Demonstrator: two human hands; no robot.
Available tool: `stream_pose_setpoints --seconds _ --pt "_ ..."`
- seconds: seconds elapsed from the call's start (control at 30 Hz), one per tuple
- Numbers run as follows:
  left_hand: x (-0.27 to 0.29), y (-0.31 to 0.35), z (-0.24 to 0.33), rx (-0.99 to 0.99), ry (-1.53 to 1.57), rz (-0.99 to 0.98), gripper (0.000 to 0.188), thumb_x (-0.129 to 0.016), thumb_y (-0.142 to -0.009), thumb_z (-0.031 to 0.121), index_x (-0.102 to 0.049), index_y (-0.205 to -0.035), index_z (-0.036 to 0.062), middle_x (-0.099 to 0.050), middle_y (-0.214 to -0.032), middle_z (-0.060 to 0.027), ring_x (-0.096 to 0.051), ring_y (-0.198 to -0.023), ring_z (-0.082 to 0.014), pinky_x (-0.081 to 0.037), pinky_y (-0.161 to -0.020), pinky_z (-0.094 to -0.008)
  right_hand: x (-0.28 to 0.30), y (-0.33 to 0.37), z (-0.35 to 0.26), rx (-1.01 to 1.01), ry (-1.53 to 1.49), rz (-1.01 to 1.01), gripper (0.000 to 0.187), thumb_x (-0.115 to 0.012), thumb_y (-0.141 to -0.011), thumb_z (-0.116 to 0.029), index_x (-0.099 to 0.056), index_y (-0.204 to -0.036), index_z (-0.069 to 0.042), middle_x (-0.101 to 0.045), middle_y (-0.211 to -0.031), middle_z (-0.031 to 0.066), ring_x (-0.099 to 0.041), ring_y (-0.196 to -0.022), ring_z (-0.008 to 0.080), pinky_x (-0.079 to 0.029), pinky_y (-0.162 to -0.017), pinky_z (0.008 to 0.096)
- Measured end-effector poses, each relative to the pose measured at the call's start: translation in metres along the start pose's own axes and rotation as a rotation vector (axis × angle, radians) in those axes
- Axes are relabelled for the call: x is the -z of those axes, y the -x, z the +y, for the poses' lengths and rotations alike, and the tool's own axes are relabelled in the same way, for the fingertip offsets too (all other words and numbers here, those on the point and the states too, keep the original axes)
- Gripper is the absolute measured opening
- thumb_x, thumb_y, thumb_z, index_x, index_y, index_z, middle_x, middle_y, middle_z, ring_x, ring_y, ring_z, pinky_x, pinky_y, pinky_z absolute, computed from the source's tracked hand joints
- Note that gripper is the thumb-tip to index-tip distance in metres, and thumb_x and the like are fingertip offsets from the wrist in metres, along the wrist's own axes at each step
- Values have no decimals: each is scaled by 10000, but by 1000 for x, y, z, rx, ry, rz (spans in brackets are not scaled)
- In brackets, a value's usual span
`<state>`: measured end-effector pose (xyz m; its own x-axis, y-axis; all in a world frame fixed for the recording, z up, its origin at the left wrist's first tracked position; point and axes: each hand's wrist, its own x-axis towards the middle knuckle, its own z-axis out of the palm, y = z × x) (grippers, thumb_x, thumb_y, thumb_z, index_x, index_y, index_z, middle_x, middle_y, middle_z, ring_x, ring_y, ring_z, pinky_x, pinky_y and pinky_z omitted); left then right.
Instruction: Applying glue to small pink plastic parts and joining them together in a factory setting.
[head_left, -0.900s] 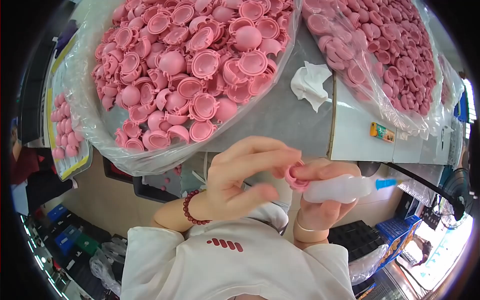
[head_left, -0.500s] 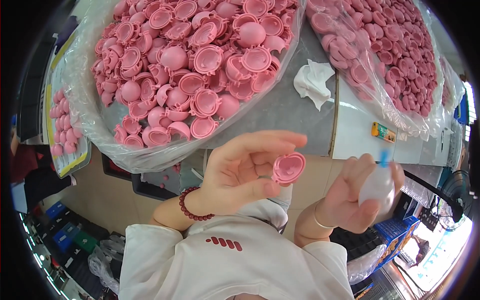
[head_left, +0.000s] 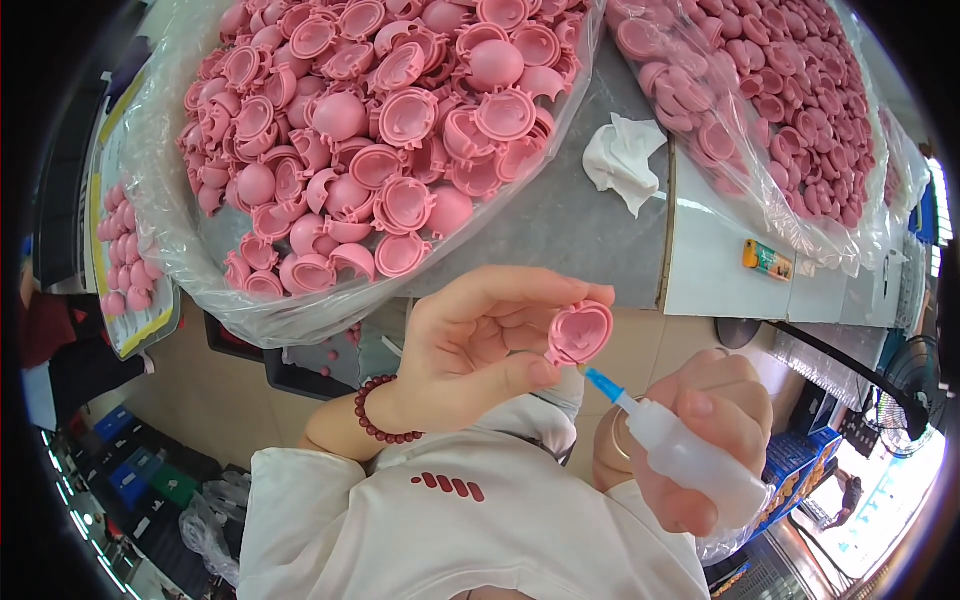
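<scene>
Floor [head_left: 645, 350] shows between table edge [head_left: 635, 303] and right hand [head_left: 735, 405] gripping a bottle [head_left: 690, 455]; left hand [head_left: 475, 345] pinches pink shell [head_left: 583, 330].

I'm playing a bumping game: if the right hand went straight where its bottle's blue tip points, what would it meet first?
Likely the lower edge of the pink half-shell in the left hand; the blue tip on the bottle points up-left towards it, though depth is unclear.

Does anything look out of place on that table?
A crumpled tissue lies loose on the grey table, between the left bag and the right bag. It looks odd because both bags hold pink pieces, nothing like it.
</scene>
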<state>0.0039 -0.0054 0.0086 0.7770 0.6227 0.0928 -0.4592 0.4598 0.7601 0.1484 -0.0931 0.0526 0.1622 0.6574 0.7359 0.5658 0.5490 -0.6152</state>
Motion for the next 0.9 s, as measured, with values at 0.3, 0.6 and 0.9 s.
stream_pose_setpoints --seconds 0.3,0.6,0.9 --pt "-1 -1 3 1 -8 -43 434 -638 -726 39 -406 -1091 4 -456 -1121 -281 -538 -969 -235 -445 -817 -307 1 0 2 15 23 71 652 -383 -823 -516 -533 -936 108 -442 -569 61 -384 -464 134 -244 -360 235" --pt "-2 1 5 41 10 -35 435 -657 -700 18 -424 -1067 0 -463 -1113 -273 -526 -991 -245 -437 -840 -326 -3 1 5 34 21 119 683 -358 -826 -524 -528 -924 130 -466 -603 103 -374 -466 133 -236 -346 229" --pt "2 4 6 -77 -154 -40 447 -656 -686 -21 -451 -1083 -29 -450 -1119 -267 -516 -995 -267 -446 -826 -344 -5 3 6 50 76 103 698 -334 -828 -534 -530 -919 130 -460 -593 98 -363 -460 130 -235 -349 228"
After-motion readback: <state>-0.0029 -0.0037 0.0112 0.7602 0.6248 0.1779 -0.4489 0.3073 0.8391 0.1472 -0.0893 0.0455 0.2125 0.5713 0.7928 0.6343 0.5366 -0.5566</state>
